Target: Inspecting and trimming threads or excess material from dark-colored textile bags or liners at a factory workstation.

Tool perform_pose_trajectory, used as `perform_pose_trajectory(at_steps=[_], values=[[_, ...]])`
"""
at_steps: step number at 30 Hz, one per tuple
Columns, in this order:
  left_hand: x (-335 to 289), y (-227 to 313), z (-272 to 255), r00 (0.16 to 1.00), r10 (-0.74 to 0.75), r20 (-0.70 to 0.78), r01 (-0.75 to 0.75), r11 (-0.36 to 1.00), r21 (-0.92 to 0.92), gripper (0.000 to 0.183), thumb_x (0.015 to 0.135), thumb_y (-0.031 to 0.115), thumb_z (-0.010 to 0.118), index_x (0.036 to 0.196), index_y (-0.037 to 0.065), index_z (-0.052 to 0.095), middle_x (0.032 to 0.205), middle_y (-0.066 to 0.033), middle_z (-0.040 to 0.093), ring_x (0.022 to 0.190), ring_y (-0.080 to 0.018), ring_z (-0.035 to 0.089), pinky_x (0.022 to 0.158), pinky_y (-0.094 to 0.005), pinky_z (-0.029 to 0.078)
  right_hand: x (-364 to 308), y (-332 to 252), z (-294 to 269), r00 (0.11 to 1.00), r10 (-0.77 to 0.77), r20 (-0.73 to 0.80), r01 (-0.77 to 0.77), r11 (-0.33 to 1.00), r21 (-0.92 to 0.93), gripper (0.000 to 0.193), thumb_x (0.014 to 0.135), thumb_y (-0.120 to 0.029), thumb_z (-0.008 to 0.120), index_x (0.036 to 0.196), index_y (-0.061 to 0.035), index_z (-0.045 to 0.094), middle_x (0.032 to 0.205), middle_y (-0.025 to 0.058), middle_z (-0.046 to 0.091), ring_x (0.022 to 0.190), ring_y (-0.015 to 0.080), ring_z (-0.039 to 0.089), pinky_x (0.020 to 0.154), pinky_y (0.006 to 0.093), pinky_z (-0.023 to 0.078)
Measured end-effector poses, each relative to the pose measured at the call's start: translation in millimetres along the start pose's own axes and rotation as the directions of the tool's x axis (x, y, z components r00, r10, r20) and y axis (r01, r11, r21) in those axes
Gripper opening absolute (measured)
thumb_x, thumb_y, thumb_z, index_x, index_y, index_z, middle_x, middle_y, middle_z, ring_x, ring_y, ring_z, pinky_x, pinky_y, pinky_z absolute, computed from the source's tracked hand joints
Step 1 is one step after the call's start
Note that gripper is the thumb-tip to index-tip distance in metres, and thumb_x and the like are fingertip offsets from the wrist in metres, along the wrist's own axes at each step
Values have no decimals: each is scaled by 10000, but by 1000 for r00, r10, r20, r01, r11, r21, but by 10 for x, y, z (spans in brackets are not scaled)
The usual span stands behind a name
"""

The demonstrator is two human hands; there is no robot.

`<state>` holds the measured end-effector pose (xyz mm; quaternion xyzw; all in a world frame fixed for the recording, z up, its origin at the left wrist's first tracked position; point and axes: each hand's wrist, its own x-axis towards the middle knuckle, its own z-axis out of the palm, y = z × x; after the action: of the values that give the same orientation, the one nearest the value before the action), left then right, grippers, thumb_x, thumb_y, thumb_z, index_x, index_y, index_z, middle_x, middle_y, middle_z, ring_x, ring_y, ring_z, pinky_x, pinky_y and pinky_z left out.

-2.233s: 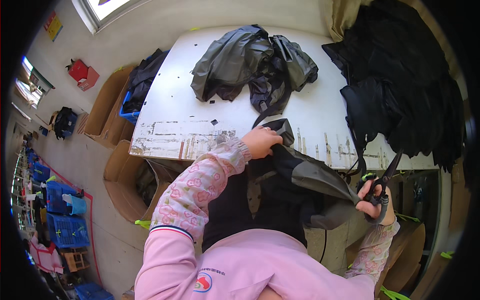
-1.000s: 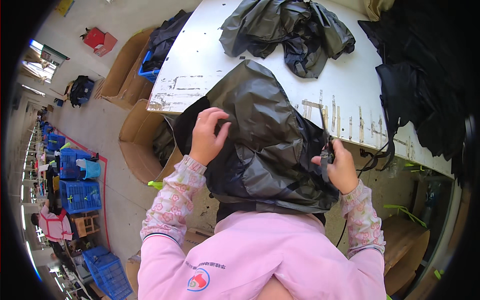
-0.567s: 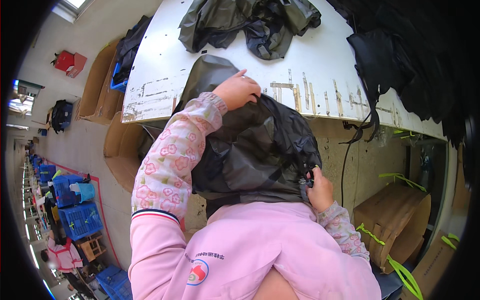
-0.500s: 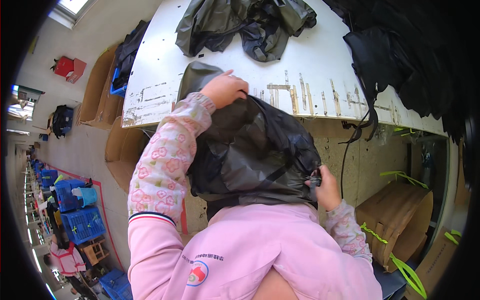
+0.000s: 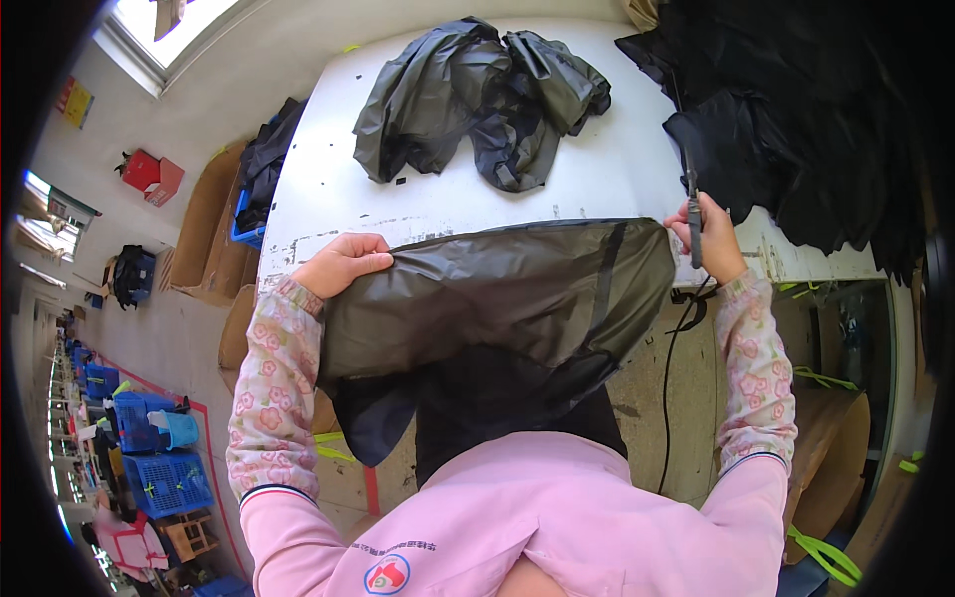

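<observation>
A thin, shiny dark olive-grey garment piece (image 5: pixel 487 294) with black parts is stretched between my hands, along the table's near edge and over my lap. My left hand (image 5: pixel 345 264) pinches its upper left corner between thumb and fingers. At the upper right corner, my right hand (image 5: pixel 714 239) has its fingertips closed on the fabric. A slim dark grey tool that looks like thread snips (image 5: pixel 694 231) is also in that hand, pointing up and down across the fingers. Part of the garment's lower edge falls in folds over my dark trousers.
On the white table (image 5: pixel 308 189) lies a crumpled garment (image 5: pixel 468 99) of the same fabric. Black garments (image 5: pixel 776 129) are heaped at the right. Cardboard boxes (image 5: pixel 204 239) and a blue crate of dark cloth stand left. A black cord (image 5: pixel 668 398) hangs below the table edge.
The garment piece has gone from bunched in my lap to spread out flat. My left hand has moved left and down; my right hand has risen to the table edge.
</observation>
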<state>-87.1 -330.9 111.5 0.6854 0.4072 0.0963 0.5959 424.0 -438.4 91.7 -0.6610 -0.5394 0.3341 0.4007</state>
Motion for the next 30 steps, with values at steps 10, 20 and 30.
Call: perform_pose_trajectory(at_steps=[10, 20, 30], values=[[120, -445, -97, 993, 5, -121, -18, 994, -108, 119, 877, 101, 693, 952, 39, 624, 801, 79, 556, 718, -1, 475, 632, -170, 401, 310, -23, 830, 949, -313, 46, 316, 944, -94, 301, 784, -37, 730, 1029, -12, 557, 863, 92, 651, 695, 206, 601, 683, 324, 490], [79, -442, -55, 998, 30, -61, -47, 952, -302, 261, 812, 23, 715, 1054, 62, 624, 848, 52, 574, 814, -31, 525, 786, -181, 429, 468, 14, 836, 983, -72, 167, 61, 996, 71, 289, 777, -19, 743, 938, -57, 505, 788, 5, 593, 624, 72, 530, 532, 221, 445], [187, -617, -83, 998, -8, -63, 4, 998, -70, 148, 817, 72, 734, 891, 44, 609, 887, 22, 618, 788, -56, 547, 722, -241, 461, 231, -6, 724, 971, 50, 233, -73, 993, 91, 282, 777, -17, 737, 940, -60, 510, 780, 1, 572, 602, 62, 522, 502, 204, 436]])
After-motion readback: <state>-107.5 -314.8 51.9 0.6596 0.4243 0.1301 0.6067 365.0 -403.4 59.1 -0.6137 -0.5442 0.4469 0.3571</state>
